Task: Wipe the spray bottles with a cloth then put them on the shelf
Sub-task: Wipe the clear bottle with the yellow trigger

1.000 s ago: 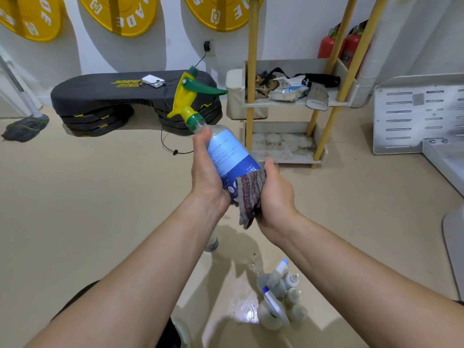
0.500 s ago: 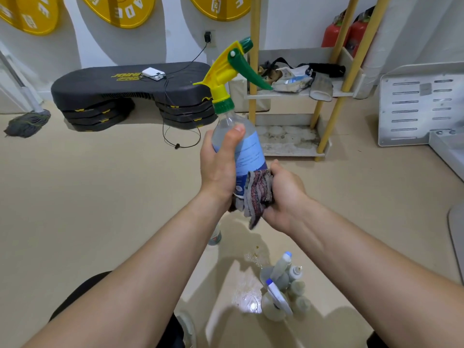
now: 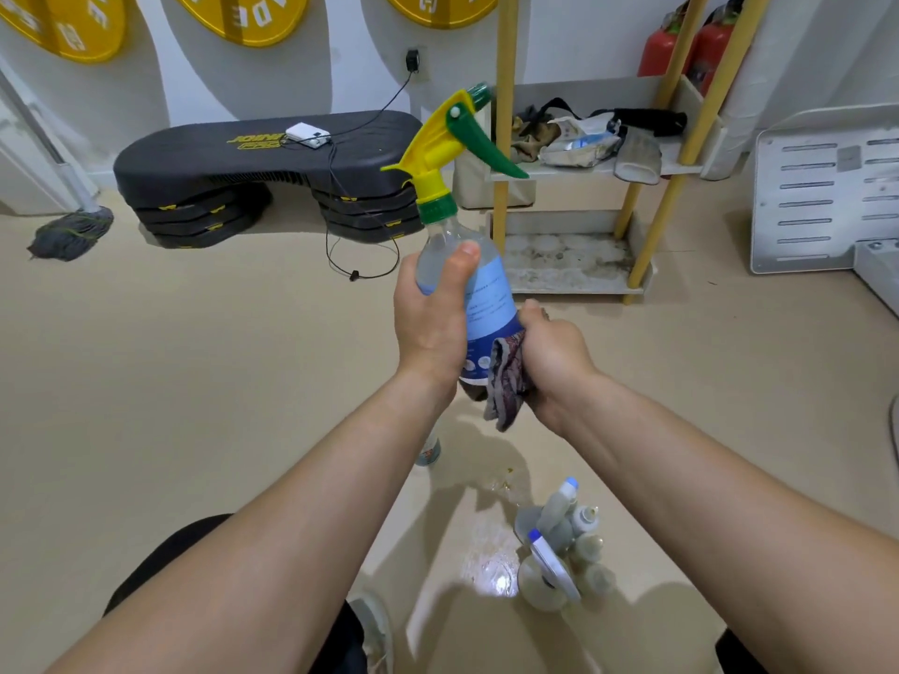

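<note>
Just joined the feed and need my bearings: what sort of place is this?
Probably a gym's storage corner: yellow weight plates at the wall, a stacked black step platform, and a mop beside it.

**Both hands locked on at centre**

Left forearm (image 3: pixel 292 503) reaches in from seven o'clock, right forearm (image 3: pixel 681 469) from four. The left hand (image 3: pixel 433 323) wraps the spray bottle (image 3: pixel 489 294), thumb pressed high at twelve. The right hand (image 3: pixel 552 364), at its three o'clock, is fisted round the cloth (image 3: pixel 508 381) against the bottle's base.
</note>
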The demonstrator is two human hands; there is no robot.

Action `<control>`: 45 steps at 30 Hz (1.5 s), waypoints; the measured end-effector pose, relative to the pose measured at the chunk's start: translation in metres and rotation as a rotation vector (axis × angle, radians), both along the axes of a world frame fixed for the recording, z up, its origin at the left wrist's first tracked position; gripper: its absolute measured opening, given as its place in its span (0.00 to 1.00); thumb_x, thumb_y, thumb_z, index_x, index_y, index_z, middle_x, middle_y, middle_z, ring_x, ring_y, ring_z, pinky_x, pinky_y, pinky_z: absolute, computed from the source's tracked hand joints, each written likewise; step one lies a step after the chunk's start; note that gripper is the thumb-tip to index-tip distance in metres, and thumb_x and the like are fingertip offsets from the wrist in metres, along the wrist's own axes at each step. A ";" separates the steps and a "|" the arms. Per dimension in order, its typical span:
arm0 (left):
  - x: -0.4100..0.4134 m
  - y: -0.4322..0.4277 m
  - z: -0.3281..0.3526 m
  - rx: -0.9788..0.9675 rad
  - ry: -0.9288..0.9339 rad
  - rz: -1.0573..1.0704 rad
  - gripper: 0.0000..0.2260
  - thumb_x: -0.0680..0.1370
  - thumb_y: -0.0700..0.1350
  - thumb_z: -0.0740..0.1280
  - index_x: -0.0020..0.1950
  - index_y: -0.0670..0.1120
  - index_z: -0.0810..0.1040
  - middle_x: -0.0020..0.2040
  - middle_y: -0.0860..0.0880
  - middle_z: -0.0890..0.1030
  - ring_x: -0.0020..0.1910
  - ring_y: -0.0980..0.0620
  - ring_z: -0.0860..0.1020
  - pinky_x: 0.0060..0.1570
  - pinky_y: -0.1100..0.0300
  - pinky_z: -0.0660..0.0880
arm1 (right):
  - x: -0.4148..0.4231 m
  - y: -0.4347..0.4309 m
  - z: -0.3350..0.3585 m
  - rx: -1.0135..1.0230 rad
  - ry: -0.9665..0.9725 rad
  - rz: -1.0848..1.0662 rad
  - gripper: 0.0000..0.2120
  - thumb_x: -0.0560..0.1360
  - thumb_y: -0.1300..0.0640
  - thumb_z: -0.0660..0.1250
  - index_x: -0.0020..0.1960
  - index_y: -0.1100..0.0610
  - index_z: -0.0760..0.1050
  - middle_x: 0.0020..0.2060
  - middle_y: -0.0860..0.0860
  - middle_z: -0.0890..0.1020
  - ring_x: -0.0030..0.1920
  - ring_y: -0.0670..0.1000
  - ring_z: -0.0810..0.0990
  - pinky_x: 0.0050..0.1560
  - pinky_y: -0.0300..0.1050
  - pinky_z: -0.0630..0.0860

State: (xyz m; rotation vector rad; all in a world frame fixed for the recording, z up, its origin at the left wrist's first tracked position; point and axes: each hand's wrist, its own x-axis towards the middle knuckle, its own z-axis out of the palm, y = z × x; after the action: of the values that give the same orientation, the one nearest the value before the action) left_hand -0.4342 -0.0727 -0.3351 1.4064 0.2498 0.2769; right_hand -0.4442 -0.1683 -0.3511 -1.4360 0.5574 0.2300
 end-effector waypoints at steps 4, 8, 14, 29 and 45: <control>-0.001 -0.004 -0.003 -0.131 0.081 0.011 0.19 0.66 0.59 0.71 0.51 0.49 0.77 0.41 0.51 0.81 0.41 0.50 0.82 0.49 0.47 0.81 | -0.005 0.002 0.009 0.152 -0.045 -0.067 0.22 0.85 0.45 0.54 0.44 0.60 0.75 0.42 0.59 0.85 0.44 0.60 0.85 0.54 0.58 0.82; 0.006 0.005 0.000 -0.081 0.092 0.158 0.24 0.62 0.64 0.70 0.49 0.49 0.79 0.43 0.49 0.82 0.45 0.47 0.82 0.52 0.45 0.80 | -0.037 0.020 0.009 -0.403 -0.234 0.126 0.22 0.85 0.44 0.49 0.52 0.59 0.74 0.48 0.57 0.82 0.50 0.59 0.79 0.45 0.48 0.70; 0.004 0.004 0.000 -0.120 0.154 0.171 0.27 0.59 0.66 0.70 0.49 0.50 0.80 0.43 0.49 0.82 0.47 0.43 0.84 0.55 0.40 0.80 | -0.032 0.025 0.006 -0.249 -0.292 0.037 0.19 0.84 0.44 0.50 0.46 0.55 0.71 0.41 0.55 0.81 0.44 0.58 0.80 0.50 0.57 0.76; -0.042 0.031 0.002 0.130 0.155 0.101 0.34 0.59 0.69 0.72 0.57 0.49 0.77 0.51 0.50 0.84 0.50 0.51 0.84 0.56 0.47 0.81 | -0.053 0.023 0.007 0.119 -0.009 0.066 0.15 0.84 0.52 0.57 0.45 0.60 0.73 0.38 0.57 0.81 0.38 0.57 0.81 0.44 0.49 0.78; -0.119 0.084 -0.140 0.237 0.594 0.303 0.31 0.66 0.49 0.81 0.64 0.49 0.70 0.52 0.52 0.77 0.52 0.47 0.78 0.52 0.58 0.75 | -0.074 0.068 -0.111 -0.178 0.222 0.397 0.13 0.80 0.61 0.61 0.36 0.59 0.72 0.35 0.58 0.77 0.36 0.57 0.76 0.40 0.47 0.73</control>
State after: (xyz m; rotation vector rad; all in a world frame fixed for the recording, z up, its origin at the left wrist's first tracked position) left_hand -0.5528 0.0112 -0.4748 1.6630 0.9484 0.1310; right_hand -0.5177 -0.1002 -0.4618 -1.7006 0.4751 0.6752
